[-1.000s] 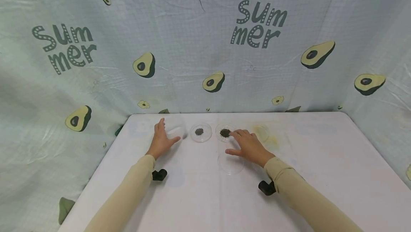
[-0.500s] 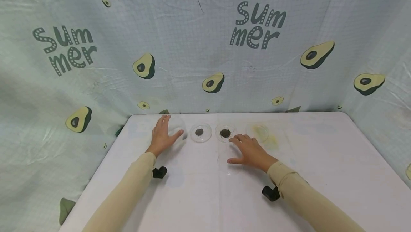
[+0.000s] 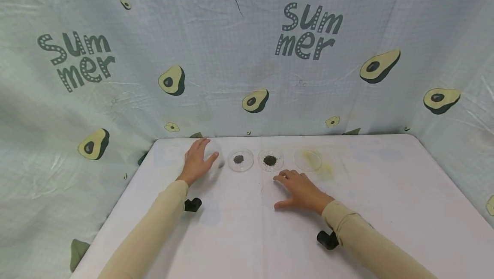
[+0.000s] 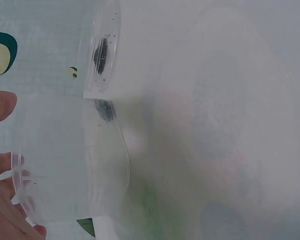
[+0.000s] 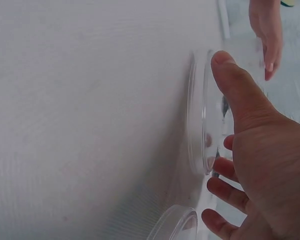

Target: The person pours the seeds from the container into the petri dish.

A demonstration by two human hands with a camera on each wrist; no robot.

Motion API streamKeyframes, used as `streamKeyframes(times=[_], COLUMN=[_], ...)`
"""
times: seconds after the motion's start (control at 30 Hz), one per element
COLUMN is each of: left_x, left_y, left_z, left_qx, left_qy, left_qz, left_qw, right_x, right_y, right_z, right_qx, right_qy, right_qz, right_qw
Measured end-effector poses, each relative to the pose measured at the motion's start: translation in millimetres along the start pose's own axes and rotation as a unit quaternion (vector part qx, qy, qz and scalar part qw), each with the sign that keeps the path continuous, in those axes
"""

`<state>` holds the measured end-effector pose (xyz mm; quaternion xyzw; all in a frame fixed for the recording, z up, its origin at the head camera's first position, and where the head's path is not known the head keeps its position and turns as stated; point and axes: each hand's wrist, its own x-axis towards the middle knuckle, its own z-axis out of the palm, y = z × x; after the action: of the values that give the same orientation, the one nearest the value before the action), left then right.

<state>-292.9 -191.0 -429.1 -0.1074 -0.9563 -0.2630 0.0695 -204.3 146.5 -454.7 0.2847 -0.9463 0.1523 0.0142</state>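
Observation:
My left hand is around a clear plastic cup standing at the back left. Its fingertips show behind the cup near the rim, and the thumb sits apart above it. A dark patch shows low at the cup's side. My right hand spans a clear petri dish on the white table. Thumb and fingertips are spread, right at opposite sides of the dish's rim. Behind them, one petri dish holds a grey heap and another dark flakes.
A further clear petri dish stands at the back right, over a yellow stain on the tabletop. A pale curtain printed with avocados hangs right behind the table. Black wrist cameras jut below both sleeves.
My right hand has moved back from the dish of dark flakes to the nearer petri dish. The left hand's fingers have shifted right around the cup, its thumb rising a little.

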Motion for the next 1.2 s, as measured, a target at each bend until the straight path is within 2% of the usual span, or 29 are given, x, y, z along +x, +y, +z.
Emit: streamKeyframes(times=[0.33,0.57,1.0,1.2], left_x=[3.0,4.7,0.8,0.1], left_y=[0.0,-1.6,-2.5,0.1], left_z=[3.8,7.7,14.6,11.8], left_qx=[-0.009,0.001,0.036,0.047], left_qy=[-0.003,0.000,0.016,0.030], left_qz=[-0.012,-0.012,0.015,0.023], left_qw=[0.9999,0.9999,0.9991,0.9982], right_x=[-2.0,-2.1,-5.1,-3.5], right_y=[-1,-1,-2,-1], right_z=[4,4,4,-2], right_qx=[-0.007,-0.012,-0.003,-0.004], right_qy=[-0.014,-0.005,0.006,0.027], right_qz=[0.004,-0.009,-0.010,-0.013], right_qw=[0.9999,0.9999,0.9999,0.9995])
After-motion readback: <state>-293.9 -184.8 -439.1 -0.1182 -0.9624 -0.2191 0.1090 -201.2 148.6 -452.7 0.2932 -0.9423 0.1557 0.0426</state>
